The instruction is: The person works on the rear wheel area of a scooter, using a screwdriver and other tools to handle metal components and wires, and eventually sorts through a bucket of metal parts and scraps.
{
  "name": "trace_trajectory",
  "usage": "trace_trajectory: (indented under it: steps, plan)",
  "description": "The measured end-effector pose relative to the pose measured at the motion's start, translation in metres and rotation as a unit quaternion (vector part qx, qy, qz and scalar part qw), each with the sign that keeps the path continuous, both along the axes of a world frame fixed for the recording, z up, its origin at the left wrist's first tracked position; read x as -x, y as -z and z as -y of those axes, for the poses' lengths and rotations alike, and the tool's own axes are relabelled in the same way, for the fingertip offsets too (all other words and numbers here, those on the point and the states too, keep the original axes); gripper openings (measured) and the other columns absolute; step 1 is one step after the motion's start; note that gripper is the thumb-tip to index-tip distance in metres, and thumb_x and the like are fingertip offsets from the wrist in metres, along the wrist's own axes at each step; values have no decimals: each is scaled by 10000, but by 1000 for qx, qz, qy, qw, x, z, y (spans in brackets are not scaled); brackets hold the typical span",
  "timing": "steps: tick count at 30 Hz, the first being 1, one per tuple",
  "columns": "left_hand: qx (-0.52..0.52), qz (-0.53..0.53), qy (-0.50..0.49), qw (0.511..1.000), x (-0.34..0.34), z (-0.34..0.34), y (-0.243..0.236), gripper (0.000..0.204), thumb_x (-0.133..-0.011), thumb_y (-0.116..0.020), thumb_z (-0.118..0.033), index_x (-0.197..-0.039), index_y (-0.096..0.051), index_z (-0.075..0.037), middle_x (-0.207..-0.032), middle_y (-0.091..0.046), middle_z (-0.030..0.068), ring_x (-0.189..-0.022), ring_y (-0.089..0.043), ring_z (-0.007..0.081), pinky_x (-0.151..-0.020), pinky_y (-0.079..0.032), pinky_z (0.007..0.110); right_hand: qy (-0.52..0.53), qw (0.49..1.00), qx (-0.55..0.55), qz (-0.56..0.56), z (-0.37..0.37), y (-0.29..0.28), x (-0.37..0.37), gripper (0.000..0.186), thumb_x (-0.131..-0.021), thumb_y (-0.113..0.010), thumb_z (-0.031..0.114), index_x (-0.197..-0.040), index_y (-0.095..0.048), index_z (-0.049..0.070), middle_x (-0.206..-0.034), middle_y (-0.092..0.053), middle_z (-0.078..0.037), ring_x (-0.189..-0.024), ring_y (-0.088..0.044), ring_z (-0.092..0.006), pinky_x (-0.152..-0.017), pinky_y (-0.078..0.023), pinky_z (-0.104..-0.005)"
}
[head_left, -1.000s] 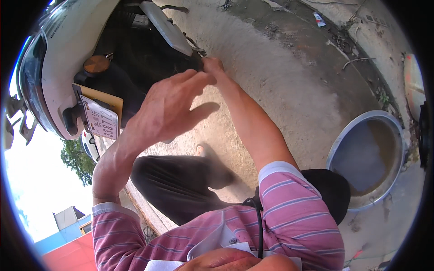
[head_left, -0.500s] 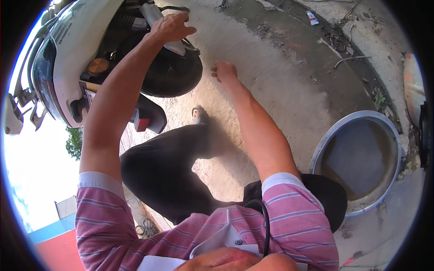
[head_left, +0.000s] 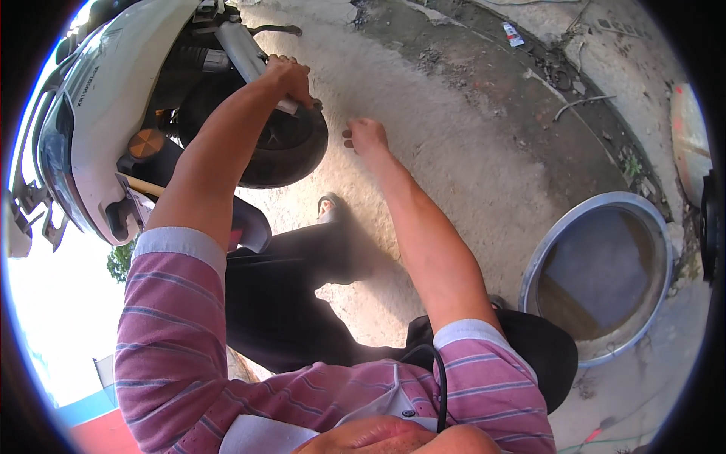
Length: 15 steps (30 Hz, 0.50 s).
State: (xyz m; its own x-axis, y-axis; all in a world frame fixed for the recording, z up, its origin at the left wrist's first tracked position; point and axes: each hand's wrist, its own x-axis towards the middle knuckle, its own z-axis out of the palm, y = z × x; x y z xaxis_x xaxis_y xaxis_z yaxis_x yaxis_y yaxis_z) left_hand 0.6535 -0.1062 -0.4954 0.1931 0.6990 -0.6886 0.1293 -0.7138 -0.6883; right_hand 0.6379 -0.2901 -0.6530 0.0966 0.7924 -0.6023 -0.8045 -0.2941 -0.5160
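Note:
My left hand (head_left: 290,78) lies over the rear end of a silver-grey metal part (head_left: 240,51) beside the scooter's black-tyred wheel (head_left: 291,155). Its fingers bend down and sit close together; what they grip, if anything, is hidden behind the hand. The white scooter (head_left: 113,91) fills the upper left, with a round orange reflector (head_left: 146,144) on its side. To the right of the wheel, apart from the tyre, my right hand (head_left: 367,136) hangs in the air. Its fingers are loosely curled with small gaps, and I see nothing in them.
A round metal basin (head_left: 597,272) of murky water stands on the concrete at my right. Beyond it lie a stick (head_left: 582,104), rubble and a small red-and-white packet (head_left: 513,34) along a dirt strip. My knees are bent close to the scooter's rear.
My left hand has come slightly nearer and its fingers have bent down over the metal part. My right hand has dropped a little. The scooter sits lower in view.

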Motion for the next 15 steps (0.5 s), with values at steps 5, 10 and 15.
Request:
trace_trajectory:
  steps: [5,10,15]
  plan:
    - [52,-96,-117,987,-7,-32,9,958,-649,-804,-679,-1368,-609,-77,-1336,-653,157,-1209,-640,332,-978,-505,469,-22,1000,3,-17,-4,1,5,331,-943,-592,219,-1015,-679,-92,-831,-713,-139,-663,-673,-234,-609,-548,-358]
    - [80,-128,-132,980,-15,-34,13,840,-647,-794,-682,-1192,-733,-46,-1196,-727,163,-1099,-699,333,-942,-532,455,-40,999,-15,-30,-25,6,16,354,-949,-575,251,-991,-677,-85,-809,-701,-133,-631,-648,-229,-532,-482,-351]
    - [120,-61,-90,987,10,-50,14,753,-638,-801,-664,-1071,-786,-48,-1082,-769,111,-988,-736,274,-863,-565,386,-99,993,-33,-52,-71,27,48,297,-931,-565,210,-1015,-647,-62,-801,-691,-187,-604,-628,-264,-538,-476,-398]
